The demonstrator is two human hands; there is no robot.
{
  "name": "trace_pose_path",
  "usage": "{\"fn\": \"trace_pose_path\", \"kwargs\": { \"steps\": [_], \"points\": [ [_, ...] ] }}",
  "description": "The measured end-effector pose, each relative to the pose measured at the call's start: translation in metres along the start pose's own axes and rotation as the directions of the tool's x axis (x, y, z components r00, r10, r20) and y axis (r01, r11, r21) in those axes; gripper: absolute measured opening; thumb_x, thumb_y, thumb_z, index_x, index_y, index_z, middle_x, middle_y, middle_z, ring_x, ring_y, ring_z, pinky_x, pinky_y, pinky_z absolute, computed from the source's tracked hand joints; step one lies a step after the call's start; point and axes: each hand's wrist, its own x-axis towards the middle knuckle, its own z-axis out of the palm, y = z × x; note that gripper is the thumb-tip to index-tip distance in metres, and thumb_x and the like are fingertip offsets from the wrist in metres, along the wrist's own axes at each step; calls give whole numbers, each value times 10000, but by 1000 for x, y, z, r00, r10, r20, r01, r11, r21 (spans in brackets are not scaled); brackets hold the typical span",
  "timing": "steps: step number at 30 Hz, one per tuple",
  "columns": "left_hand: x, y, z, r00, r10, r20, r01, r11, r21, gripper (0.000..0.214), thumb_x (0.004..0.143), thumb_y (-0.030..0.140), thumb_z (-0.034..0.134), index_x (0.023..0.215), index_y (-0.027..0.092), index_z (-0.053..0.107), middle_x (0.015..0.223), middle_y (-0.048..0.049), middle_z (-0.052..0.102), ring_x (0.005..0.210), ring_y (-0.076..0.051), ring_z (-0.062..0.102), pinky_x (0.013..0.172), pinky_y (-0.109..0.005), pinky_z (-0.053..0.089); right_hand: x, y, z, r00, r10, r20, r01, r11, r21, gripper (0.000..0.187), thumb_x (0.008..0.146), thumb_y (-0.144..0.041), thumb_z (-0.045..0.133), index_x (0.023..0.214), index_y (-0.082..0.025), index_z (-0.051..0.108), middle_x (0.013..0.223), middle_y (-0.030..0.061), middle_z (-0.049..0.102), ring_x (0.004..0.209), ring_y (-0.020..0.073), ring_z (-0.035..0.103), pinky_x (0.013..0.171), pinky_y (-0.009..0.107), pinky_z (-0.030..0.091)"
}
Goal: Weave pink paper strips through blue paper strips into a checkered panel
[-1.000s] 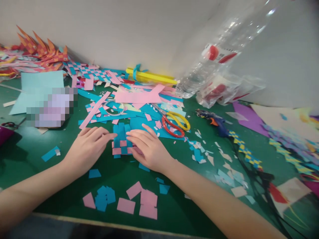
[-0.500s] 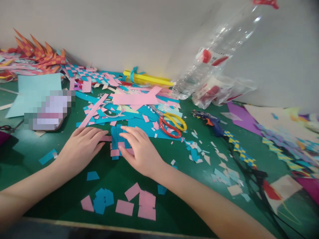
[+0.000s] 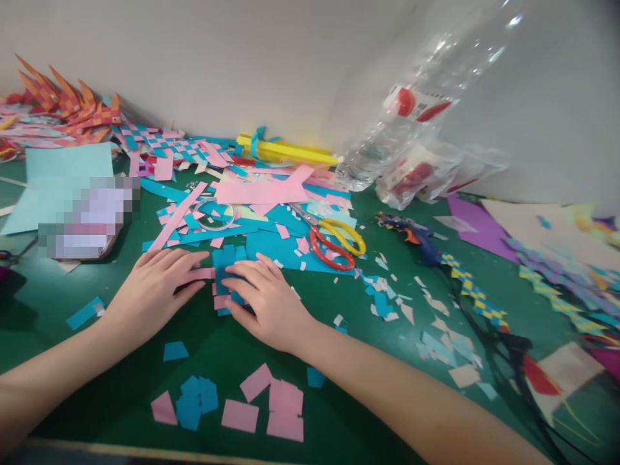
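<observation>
Blue paper strips [image 3: 220,261] stand side by side on the green table, crossed near their lower end by pink paper in a small weave. My left hand [image 3: 157,284] is at the weave's left, with a pink paper strip [image 3: 201,274] pinched between thumb and fingers; the strip's right end meets the blue strips. Over the weave's right side lies my right hand [image 3: 271,303], fingers apart, fingertips resting on the blue strips and covering part of them. What lies beneath its palm is hidden.
Scissors [image 3: 334,242] with red and yellow handles lie beyond my right hand. A glue gun [image 3: 411,236], a clear plastic bottle [image 3: 368,152] and paper scraps [image 3: 436,349] are on the right. A phone [image 3: 92,219] lies left. Cut pink pieces [image 3: 239,415] lie near the table's front edge.
My right hand has shifted slightly left and down across the blue strips, covering more of the weave. My left hand keeps its pinch on the pink strip. The view has moved a little.
</observation>
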Motion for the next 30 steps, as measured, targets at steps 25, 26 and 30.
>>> {"fn": "trace_pose_path", "kwargs": {
  "steps": [25,26,30],
  "points": [
    [6,21,4,945,270,-187,-293,949,-113,379,909,143,561,1276,229,516,1258,-98,614,1196,-249,582,1060,-468,436,0,-2,1,991,-60,-117,45,991,-127,268,974,-308,469,1125,-163,636,1198,81,686,1225,233,556,1228,554,73],
    [6,21,4,946,263,-188,-286,952,-105,365,910,136,551,1266,215,529,1268,-109,605,1198,-251,578,1056,-472,438,0,-2,0,990,-63,-123,47,990,-133,259,974,-297,465,1109,-166,643,1193,77,691,1219,231,561,1228,553,67],
    [6,19,6,963,223,-153,-241,965,-107,307,916,159,537,1218,192,577,1336,-139,560,1220,-273,558,1050,-507,439,6,6,-4,985,-40,-169,12,987,-163,248,965,-268,472,1112,-165,643,1173,70,704,1187,225,588,1227,540,108]
  ]
}}
